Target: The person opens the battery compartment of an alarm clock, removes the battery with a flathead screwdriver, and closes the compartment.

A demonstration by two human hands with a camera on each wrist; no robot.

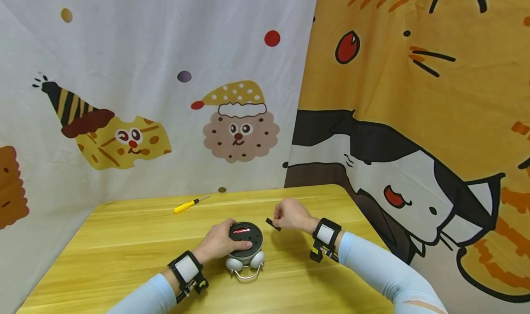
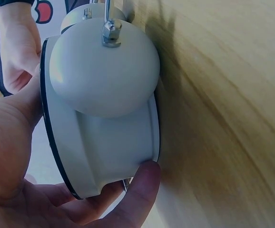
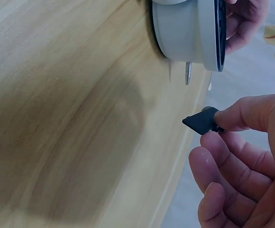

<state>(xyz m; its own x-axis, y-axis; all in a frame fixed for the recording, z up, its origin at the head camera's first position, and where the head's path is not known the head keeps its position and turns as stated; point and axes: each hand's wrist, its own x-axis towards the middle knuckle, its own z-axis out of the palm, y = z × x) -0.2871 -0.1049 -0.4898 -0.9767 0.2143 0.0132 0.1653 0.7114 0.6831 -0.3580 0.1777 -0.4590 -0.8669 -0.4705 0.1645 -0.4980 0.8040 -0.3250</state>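
A white twin-bell alarm clock (image 1: 256, 240) lies face down on the table, its black back facing up. A red battery (image 1: 242, 230) shows in the open slot of that back. My left hand (image 1: 217, 241) grips the clock, thumb across the back and fingers round its side. In the left wrist view a white bell (image 2: 104, 71) hides part of the clock. To the right, apart from the clock, my right hand (image 1: 293, 216) pinches a small black battery cover (image 3: 201, 121) between thumb and fingers, above the table.
Behind the clock to the left lies a yellow screwdriver (image 1: 186, 206). The wooden table (image 1: 124, 240) ends at a printed cloth (image 1: 145, 51) at the back and right. The clock's wire handle (image 1: 247, 277) points toward me.
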